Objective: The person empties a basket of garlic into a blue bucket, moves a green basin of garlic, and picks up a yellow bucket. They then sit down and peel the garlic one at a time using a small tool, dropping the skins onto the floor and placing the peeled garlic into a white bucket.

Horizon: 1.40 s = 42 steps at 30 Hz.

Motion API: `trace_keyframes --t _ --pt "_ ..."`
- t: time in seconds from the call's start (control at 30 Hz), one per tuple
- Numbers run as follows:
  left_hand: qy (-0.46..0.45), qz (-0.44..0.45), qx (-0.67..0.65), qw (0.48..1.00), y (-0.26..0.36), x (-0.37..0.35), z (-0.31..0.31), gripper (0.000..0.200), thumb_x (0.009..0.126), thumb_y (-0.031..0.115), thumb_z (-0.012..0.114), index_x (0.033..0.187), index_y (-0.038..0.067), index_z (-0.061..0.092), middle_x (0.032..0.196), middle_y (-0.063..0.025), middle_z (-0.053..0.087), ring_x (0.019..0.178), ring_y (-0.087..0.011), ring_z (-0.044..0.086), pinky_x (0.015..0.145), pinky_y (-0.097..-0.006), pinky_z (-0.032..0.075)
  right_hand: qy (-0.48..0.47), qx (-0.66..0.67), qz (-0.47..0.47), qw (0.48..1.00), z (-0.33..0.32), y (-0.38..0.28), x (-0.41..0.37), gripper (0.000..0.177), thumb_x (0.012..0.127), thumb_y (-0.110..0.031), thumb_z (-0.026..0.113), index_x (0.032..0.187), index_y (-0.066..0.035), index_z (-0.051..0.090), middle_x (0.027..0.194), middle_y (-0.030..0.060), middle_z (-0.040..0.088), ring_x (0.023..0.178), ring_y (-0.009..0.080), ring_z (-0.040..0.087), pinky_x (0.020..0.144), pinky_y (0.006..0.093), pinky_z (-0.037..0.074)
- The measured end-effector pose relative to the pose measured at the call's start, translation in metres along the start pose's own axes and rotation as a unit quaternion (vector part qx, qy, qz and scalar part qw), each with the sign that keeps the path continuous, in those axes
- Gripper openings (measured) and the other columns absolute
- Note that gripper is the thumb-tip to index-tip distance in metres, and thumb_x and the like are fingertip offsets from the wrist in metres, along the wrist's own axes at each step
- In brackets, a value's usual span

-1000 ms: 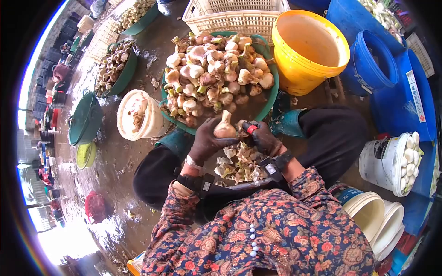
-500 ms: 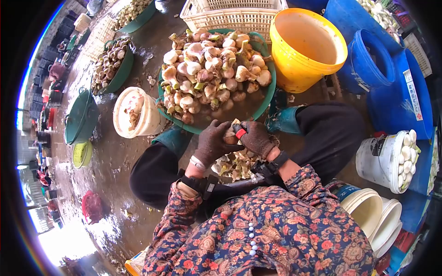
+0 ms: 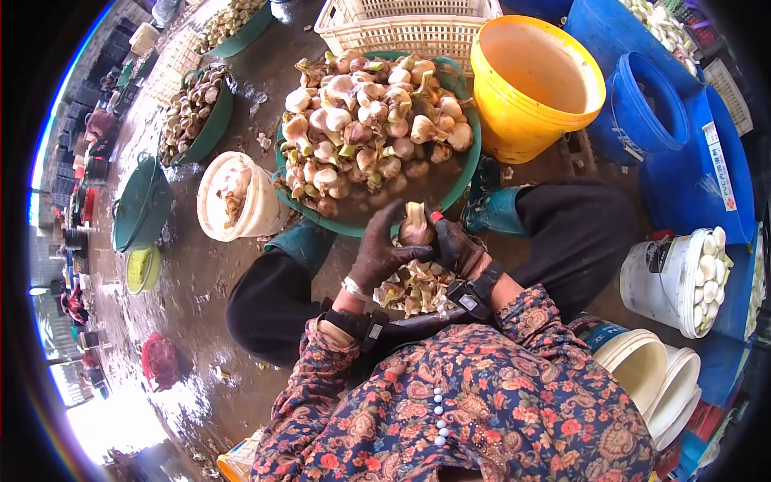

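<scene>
A brownish-purple garlic bulb (image 3: 416, 228), its cut pale stem pointing up, sits between my two gloved hands. My left hand (image 3: 381, 247) is closed on it from the left, thumb along its lower side. My right hand (image 3: 458, 243) grips the bulb's right side with curled fingers; something red shows at its thumb tip. Below the hands lies a heap of dry garlic skins (image 3: 416, 287) in my lap area. Just beyond them stands a green tub (image 3: 474, 173), piled with unpeeled garlic bulbs (image 3: 365, 128) above brownish water or wet soil.
A white bucket (image 3: 210, 197) with peelings stands left of the tub. To the right are a yellow bucket (image 3: 502, 104), a blue bucket (image 3: 614, 120) and a white bucket (image 3: 654, 277) of peeled white garlic. A cream crate (image 3: 409, 36) is behind the tub. The floor (image 3: 241, 305) is wet.
The garlic bulb has turned so its stem stands upright and more of it shows. My right hand has shifted slightly right, its red-marked thumb moving off the bulb's top.
</scene>
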<state>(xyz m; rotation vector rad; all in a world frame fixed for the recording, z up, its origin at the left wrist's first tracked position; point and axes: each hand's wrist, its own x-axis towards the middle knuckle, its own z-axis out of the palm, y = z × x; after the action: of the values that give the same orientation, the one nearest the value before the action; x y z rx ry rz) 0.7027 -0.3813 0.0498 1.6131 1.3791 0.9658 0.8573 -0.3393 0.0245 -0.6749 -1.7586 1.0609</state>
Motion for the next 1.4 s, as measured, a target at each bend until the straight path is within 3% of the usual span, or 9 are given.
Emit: trace_keyframes --t 0.07,0.13,0.2,0.27,0.33,0.67,1.13,1.23,1.4 --pt "0.081 -0.017 -0.018 0.996 0.001 0.0 -0.004 0.088 0.058 0.021 0.085 0.131 0.002 0.039 0.121 -0.0123 0.052 0.112 -0.02 0.049 0.095 -0.0327 0.04 -0.061 0.385 0.475 0.789 -0.013 -0.005 0.004 0.051 0.089 -0.049 0.045 0.109 -0.003 0.056 0.09 0.0075 0.063 0.077 0.0156 0.06 0.067 0.0262 0.048" --pt "0.061 -0.006 0.012 0.998 0.011 0.005 -0.015 0.09 0.06 0.019 0.083 0.134 0.004 0.035 0.123 -0.0134 0.051 0.112 -0.0193 0.049 0.096 -0.0321 0.039 -0.079 0.342 0.46 0.815 -0.01 0.039 -0.003 0.05 0.086 -0.05 0.051 0.102 -0.003 0.058 0.088 0.0076 0.062 0.075 0.0183 0.058 0.07 0.0297 0.047" --pt "-0.078 0.016 0.003 0.997 0.016 0.008 -0.022 0.085 0.062 0.016 0.082 0.134 0.003 0.037 0.124 -0.0144 0.051 0.112 -0.0169 0.049 0.094 -0.031 0.041 -0.352 -0.134 0.122 0.918 -0.019 0.021 0.003 0.051 0.085 -0.054 0.051 0.093 -0.005 0.061 0.084 0.0057 0.061 0.072 0.0161 0.056 0.068 0.0308 0.045" --pt "-0.121 0.015 -0.013 0.992 0.016 0.007 -0.024 0.071 0.066 0.012 0.079 0.128 0.001 0.045 0.119 -0.013 0.055 0.107 -0.0135 0.051 0.09 -0.0288 0.043 -0.243 -0.029 0.211 0.946 -0.01 0.031 -0.011 0.064 0.083 -0.066 0.042 0.087 -0.006 0.062 0.08 0.0054 0.061 0.069 0.0133 0.056 0.066 0.0291 0.045" --pt "-0.136 -0.121 -0.093 0.979 0.007 0.006 -0.024 0.058 0.068 0.01 0.077 0.12 0.001 0.052 0.11 -0.0092 0.06 0.1 -0.0112 0.054 0.088 -0.027 0.045 -0.133 0.278 0.556 0.772 -0.006 0.03 -0.006 0.07 0.081 -0.07 0.04 0.085 -0.004 0.061 0.077 0.0062 0.061 0.07 0.0129 0.057 0.067 0.0281 0.045" --pt "0.036 -0.073 -0.055 0.995 -0.006 -0.008 -0.008 0.009 0.079 0.005 0.064 0.087 0.001 0.065 0.076 -0.0011 0.062 0.069 -0.0072 0.055 0.062 -0.0225 0.045 -0.219 0.191 0.534 0.794 -0.012 -0.004 0.005 0.071 0.08 -0.076 0.023 0.077 -0.015 0.059 0.062 -0.0004 0.055 0.047 0.0087 0.048 0.042 0.0208 0.033" --pt "0.219 -0.249 -0.228 0.915 -0.026 0.0 -0.001 0.03 0.089 0.025 0.057 0.078 -0.002 0.062 0.066 -0.0016 0.06 0.059 -0.0096 0.051 0.055 -0.0264 0.043 -0.121 0.043 0.147 0.981 0.015 -0.004 -0.003 0.032 0.089 -0.029 0.052 0.108 -0.004 0.056 0.095 -0.0014 0.056 0.079 0.009 0.054 0.074 0.0235 0.045" --pt "0.155 -0.234 -0.239 0.929 -0.021 -0.003 -0.014 0.033 0.088 0.026 0.057 0.099 -0.005 0.06 0.085 -0.0064 0.062 0.075 -0.0107 0.056 0.065 -0.0252 0.046 -0.163 0.313 0.437 0.828 0.003 0.015 -0.004 0.05 0.091 -0.05 0.042 0.103 -0.005 0.058 0.081 -0.0009 0.058 0.068 0.0055 0.053 0.057 0.0192 0.042" --pt "-0.046 -0.154 -0.145 0.976 0.0 -0.009 -0.021 0.041 0.085 0.021 0.063 0.118 -0.001 0.054 0.092 -0.0031 0.062 0.079 -0.0095 0.056 0.069 -0.0227 0.047 -0.126 0.31 0.397 0.855 0.005 0.005 0.0 0.051 0.09 -0.057 0.037 0.094 -0.011 0.06 0.065 -0.0064 0.053 0.047 0.0034 0.041 0.041 0.0182 0.031"
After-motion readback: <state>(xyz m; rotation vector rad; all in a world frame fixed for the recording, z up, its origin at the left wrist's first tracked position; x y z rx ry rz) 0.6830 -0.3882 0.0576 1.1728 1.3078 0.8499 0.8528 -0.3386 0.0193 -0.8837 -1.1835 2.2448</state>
